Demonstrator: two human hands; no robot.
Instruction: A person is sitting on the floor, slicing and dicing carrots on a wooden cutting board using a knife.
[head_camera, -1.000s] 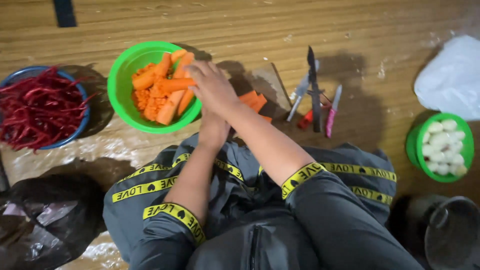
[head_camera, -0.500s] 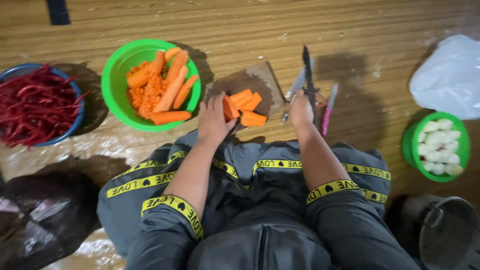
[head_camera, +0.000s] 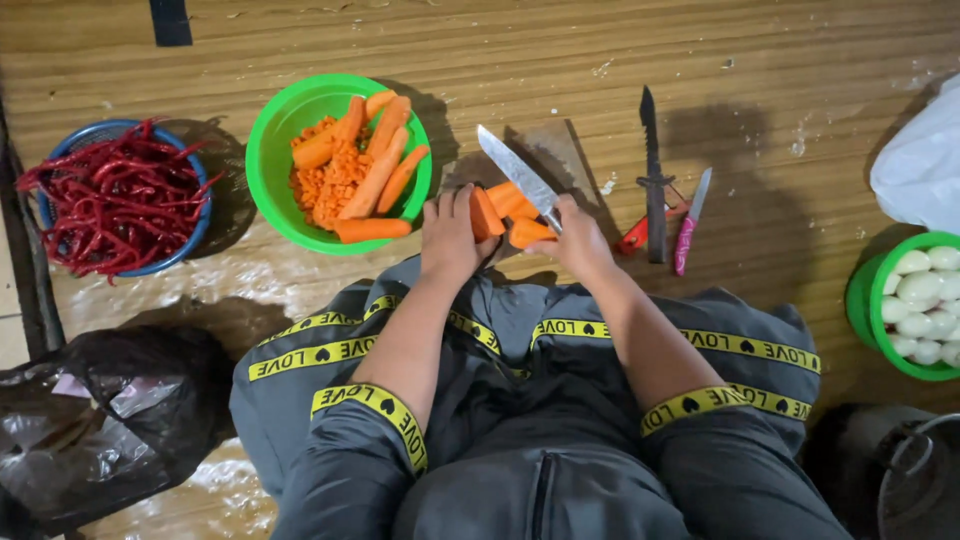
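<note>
Carrot pieces (head_camera: 510, 210) lie on a wooden cutting board (head_camera: 560, 160), squeezed between both hands. The left hand (head_camera: 452, 235) presses its fingers against one piece, partly covering it; the right hand (head_camera: 580, 238) is wrapped tight around a knife (head_camera: 515, 175), its handle buried in the fist, the blade angled up-left over the carrots. Much of the board is hidden under hands and shadow. Just left sits a green bowl (head_camera: 270, 150) of carrots; beyond it a blue bowl (head_camera: 70, 150) of red strips. Right of the board lie spare knives (head_camera: 655, 180). A green bowl of white balls (head_camera: 870, 300) is cut off at the frame edge
</note>
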